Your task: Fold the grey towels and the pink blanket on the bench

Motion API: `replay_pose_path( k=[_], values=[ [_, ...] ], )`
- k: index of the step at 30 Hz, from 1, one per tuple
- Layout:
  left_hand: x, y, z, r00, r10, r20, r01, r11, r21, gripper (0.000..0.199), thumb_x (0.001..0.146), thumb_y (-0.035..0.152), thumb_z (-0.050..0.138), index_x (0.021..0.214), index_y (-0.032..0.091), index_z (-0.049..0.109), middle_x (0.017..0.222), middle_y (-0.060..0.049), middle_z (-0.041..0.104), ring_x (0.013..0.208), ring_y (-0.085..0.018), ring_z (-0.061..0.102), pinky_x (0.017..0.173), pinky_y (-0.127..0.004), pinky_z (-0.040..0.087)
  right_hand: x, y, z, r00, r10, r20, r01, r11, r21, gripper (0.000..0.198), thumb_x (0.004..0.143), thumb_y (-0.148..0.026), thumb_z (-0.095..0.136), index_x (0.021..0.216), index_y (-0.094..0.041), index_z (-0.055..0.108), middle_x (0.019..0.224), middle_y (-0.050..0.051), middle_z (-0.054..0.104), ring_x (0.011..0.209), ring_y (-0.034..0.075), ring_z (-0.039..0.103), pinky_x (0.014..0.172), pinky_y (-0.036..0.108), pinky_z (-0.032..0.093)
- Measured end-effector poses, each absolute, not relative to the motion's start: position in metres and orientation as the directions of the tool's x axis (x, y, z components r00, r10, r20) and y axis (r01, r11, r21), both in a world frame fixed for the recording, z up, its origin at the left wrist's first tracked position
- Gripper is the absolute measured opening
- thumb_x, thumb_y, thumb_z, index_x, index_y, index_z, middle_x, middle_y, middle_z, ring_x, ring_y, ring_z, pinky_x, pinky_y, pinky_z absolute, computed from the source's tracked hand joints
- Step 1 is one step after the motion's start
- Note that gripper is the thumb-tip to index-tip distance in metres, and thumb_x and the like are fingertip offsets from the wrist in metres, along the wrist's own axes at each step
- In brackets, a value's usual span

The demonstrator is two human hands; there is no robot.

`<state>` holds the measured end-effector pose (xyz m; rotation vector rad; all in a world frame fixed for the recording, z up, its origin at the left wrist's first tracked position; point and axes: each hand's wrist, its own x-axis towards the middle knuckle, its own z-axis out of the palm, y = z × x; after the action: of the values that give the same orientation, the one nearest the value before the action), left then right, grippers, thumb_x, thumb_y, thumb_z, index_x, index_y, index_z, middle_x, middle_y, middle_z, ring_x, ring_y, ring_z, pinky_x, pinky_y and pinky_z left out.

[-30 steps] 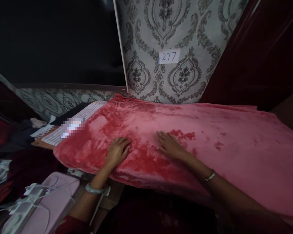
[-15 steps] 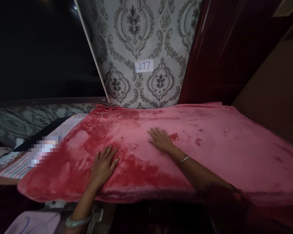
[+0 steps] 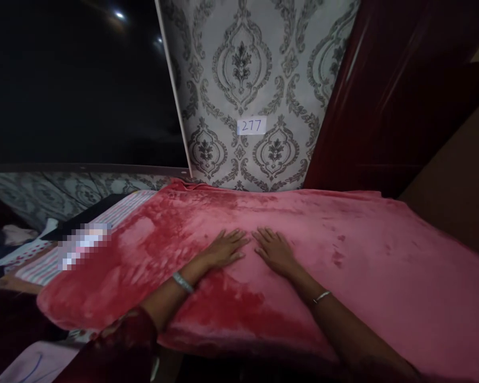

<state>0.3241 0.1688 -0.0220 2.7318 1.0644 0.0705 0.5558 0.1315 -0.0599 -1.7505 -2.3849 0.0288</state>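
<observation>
A plush blanket (image 3: 367, 250) in pink and darker red is spread over a flat surface in front of me. My left hand (image 3: 225, 249) rests on it with the fingers spread, a bracelet (image 3: 182, 283) around that wrist. Close beside it, my right hand (image 3: 274, 250) also lies flat on the blanket, fingers stretched out. A thin bangle (image 3: 321, 297) circles the right wrist. The fingertips of both hands are near each other but apart. Neither hand grips the fabric.
A striped cloth (image 3: 40, 270) lies at the blanket's left edge. Behind stand a dark screen (image 3: 80, 90), patterned wallpaper (image 3: 243, 80) with a paper label (image 3: 252, 125) reading 277, and a glossy dark red panel (image 3: 367, 106). A pinkish seat (image 3: 35, 364) is at the lower left.
My left hand has moved right and forward across the blanket, up to beside my right hand. The right hand stays flat on the fabric. The view has shifted slightly.
</observation>
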Motion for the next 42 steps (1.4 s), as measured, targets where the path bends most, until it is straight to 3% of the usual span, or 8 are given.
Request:
replay_pose_path(
  k=[2,5,8,10,28,35,38,42],
  values=[
    [0.317,0.197,-0.024,0.642,0.765,-0.051,0.761,-0.628,0.164,0.064,0.099,0.053,0.046,0.158,0.030,0.037,0.168,-0.010,0.027,0.157,-0.031,0.020,0.125,-0.062,0.013,0.557,0.131,-0.064,-0.285,0.948,0.140,0.944,0.303,-0.131,0.056,0.105,-0.041,0.038,0.159,-0.029,0.037,0.167,0.007,0.028,0.154,0.028,0.023,0.123,0.055,0.020],
    [0.284,0.230,-0.024,0.297,0.955,-0.023,0.952,-0.294,0.088,0.062,0.101,0.050,0.039,0.158,0.026,0.038,0.167,-0.012,0.028,0.156,-0.034,0.022,0.123,-0.063,0.017,0.562,0.132,-0.064,-0.291,0.944,0.154,0.942,0.311,-0.126,0.056,0.106,-0.041,0.036,0.160,-0.027,0.037,0.167,0.006,0.028,0.154,0.028,0.024,0.123,0.055,0.021],
    [0.249,0.241,-0.023,-0.024,0.999,0.036,0.996,0.021,0.084,0.066,0.101,0.053,0.030,0.159,0.022,0.037,0.168,-0.012,0.028,0.156,-0.038,0.020,0.121,-0.067,0.019,0.565,0.132,-0.066,-0.296,0.944,0.146,0.944,0.313,-0.104,0.056,0.105,-0.041,0.036,0.159,-0.027,0.037,0.167,0.006,0.028,0.153,0.029,0.026,0.122,0.055,0.023],
    [0.238,0.237,-0.024,-0.095,0.994,0.052,0.991,0.089,0.097,0.067,0.100,0.054,0.028,0.159,0.023,0.036,0.168,-0.012,0.029,0.155,-0.039,0.021,0.121,-0.069,0.018,0.568,0.132,-0.071,-0.299,0.943,0.145,0.945,0.314,-0.089,0.056,0.105,-0.040,0.037,0.159,-0.028,0.038,0.166,0.006,0.029,0.152,0.029,0.027,0.121,0.055,0.025],
    [0.202,0.237,-0.031,-0.068,0.998,-0.005,0.990,0.068,0.125,0.069,0.098,0.059,0.032,0.159,0.027,0.035,0.169,-0.007,0.026,0.156,-0.033,0.020,0.125,-0.060,0.013,0.495,0.162,-0.092,-0.425,0.883,0.198,0.897,0.441,-0.042,0.058,0.103,-0.047,0.036,0.159,-0.033,0.038,0.166,0.004,0.031,0.153,0.031,0.026,0.119,0.060,0.028],
    [0.150,0.250,-0.013,-0.291,0.955,0.053,0.952,0.284,0.116,0.068,0.100,0.050,0.032,0.153,0.010,0.043,0.161,-0.028,0.035,0.150,-0.047,0.029,0.114,-0.074,0.022,0.496,0.162,-0.090,-0.428,0.878,0.216,0.893,0.448,-0.050,0.057,0.103,-0.046,0.036,0.159,-0.033,0.038,0.166,0.004,0.031,0.152,0.032,0.027,0.119,0.062,0.027],
    [0.176,0.246,-0.015,-0.145,0.983,0.112,0.983,0.130,0.131,0.058,0.102,0.046,0.031,0.143,0.012,0.055,0.147,-0.025,0.052,0.138,-0.040,0.047,0.113,-0.062,0.034,0.493,0.161,-0.086,-0.418,0.887,0.197,0.897,0.437,-0.063,0.057,0.103,-0.046,0.037,0.159,-0.034,0.038,0.166,0.003,0.030,0.152,0.032,0.027,0.120,0.062,0.026],
    [0.213,0.244,-0.024,0.251,0.959,0.129,0.954,-0.268,0.137,0.042,0.100,0.045,0.044,0.129,0.025,0.066,0.136,-0.009,0.062,0.126,-0.022,0.056,0.112,-0.034,0.040,0.493,0.158,-0.077,-0.417,0.895,0.154,0.898,0.432,-0.078,0.058,0.104,-0.046,0.038,0.160,-0.033,0.036,0.167,0.003,0.027,0.153,0.031,0.024,0.121,0.061,0.024]
  ],
)
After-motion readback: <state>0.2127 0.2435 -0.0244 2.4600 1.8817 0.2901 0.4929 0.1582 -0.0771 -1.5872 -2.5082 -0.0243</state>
